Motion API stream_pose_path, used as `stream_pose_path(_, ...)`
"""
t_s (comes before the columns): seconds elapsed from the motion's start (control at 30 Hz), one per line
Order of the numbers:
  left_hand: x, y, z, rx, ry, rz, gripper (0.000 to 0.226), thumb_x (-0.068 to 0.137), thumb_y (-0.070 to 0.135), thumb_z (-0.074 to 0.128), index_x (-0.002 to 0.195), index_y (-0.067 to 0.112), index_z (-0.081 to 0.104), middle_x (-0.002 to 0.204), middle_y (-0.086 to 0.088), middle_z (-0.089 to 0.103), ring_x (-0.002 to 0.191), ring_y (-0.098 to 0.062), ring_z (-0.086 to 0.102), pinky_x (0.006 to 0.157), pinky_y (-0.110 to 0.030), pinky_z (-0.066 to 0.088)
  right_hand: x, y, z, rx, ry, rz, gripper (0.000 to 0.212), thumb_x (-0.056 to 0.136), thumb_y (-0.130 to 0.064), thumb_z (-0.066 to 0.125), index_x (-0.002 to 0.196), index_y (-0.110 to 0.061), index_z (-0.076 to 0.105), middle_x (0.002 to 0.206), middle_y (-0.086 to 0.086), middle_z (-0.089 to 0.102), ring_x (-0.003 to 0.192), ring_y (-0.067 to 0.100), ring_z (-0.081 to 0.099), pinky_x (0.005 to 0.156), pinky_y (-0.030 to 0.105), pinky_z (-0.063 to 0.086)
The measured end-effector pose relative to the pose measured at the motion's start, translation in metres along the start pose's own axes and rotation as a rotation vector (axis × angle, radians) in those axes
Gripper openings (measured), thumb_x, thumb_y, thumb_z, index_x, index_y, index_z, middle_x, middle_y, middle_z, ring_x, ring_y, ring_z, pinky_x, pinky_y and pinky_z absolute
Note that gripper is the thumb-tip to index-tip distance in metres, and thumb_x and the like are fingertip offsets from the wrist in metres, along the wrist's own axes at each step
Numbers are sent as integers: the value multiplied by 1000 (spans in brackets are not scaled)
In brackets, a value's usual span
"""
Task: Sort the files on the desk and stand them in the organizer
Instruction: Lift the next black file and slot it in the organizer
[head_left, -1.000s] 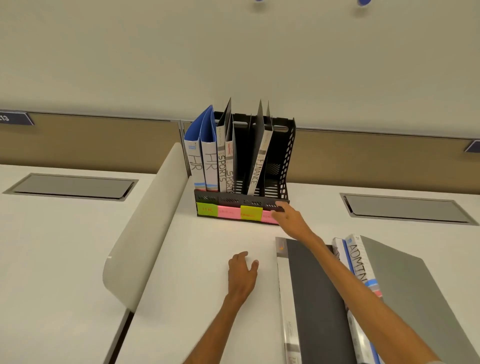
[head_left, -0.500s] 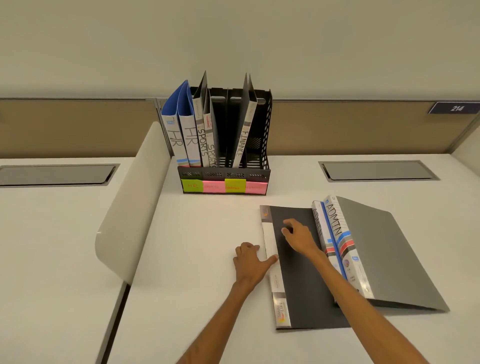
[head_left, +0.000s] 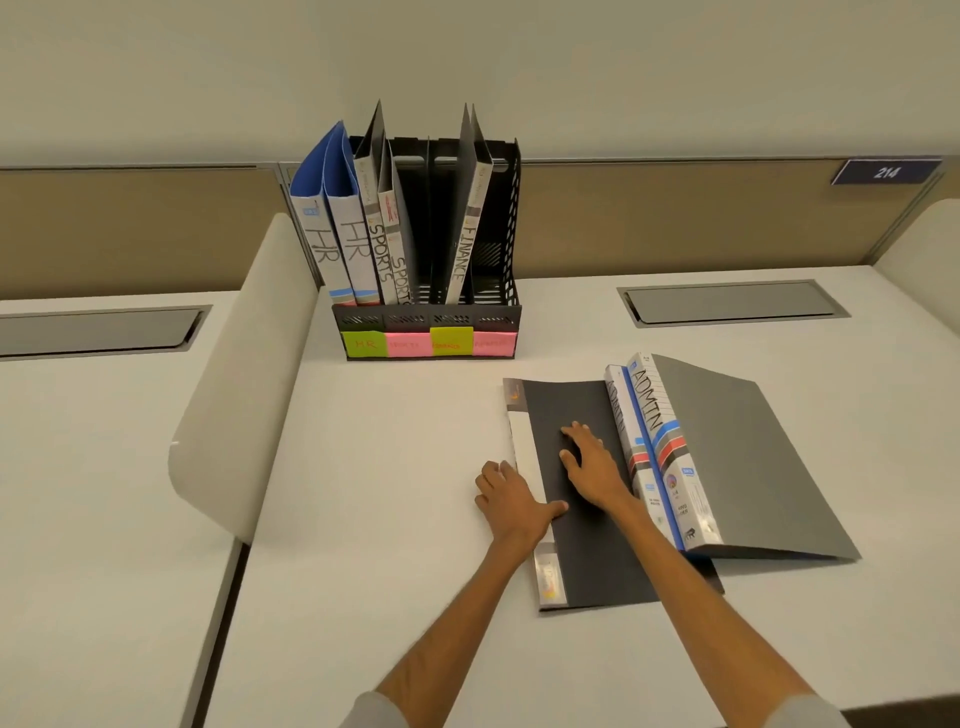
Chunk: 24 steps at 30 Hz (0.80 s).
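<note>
A dark grey file lies flat on the white desk, its white spine to the left. My left hand grips that spine edge, thumb on the cover. My right hand rests flat on the cover with fingers spread. Just to the right, two ADMIN files lie side by side, overlapping the dark file's right edge. The black organizer stands at the back with coloured sticky labels on its front. It holds two blue HR files, two SPORTS files and one leaning FINANCE file.
A white curved divider rises along the desk's left edge, with another desk beyond it. Grey cable hatches are set into both desks near the tan partition wall. A plaque reading 214 hangs at the upper right.
My right hand left the organizer's front corner and came down onto the dark grey file. My left hand slid right to the file's spine. The view tilted down.
</note>
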<state>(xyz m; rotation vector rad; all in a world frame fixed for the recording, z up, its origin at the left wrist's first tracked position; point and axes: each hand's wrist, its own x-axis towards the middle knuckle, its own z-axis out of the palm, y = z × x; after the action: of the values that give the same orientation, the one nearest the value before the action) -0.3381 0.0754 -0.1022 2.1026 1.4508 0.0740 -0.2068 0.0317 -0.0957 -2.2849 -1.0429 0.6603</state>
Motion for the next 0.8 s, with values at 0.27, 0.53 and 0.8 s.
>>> stream_pose_path(0.27, -2, 20, 3, -164, -10, -212, 73, 68, 37, 84, 125, 12, 46, 132, -9, 41, 120, -24, 40, 95, -31, 42, 1, 0, -5, -77, -133, 12, 55, 102, -22, 47, 153, -20, 26, 164, 5, 9, 151, 29, 7, 121, 45, 11)
stream_pose_path(0.53, -10, 20, -3, -622, -46, -106, 71, 76, 3, 77, 135, 12, 39, 135, -10, 52, 118, -28, 54, 94, -33, 49, 9, -8, -13, -28, -252, 45, 59, 101, -29, 48, 154, -26, 21, 164, 6, 6, 150, 30, 9, 120, 46, 14)
stream_pose_path(0.8, -14, 28, -30, -798, 86, 83, 72, 73, 7, 79, 118, 28, 27, 129, -8, 56, 95, -22, 63, 72, -25, 56, 12, -27, -42, 98, -184, 18, 55, 101, -39, 47, 150, -28, 28, 157, 6, 33, 141, 28, 37, 113, 43, 32)
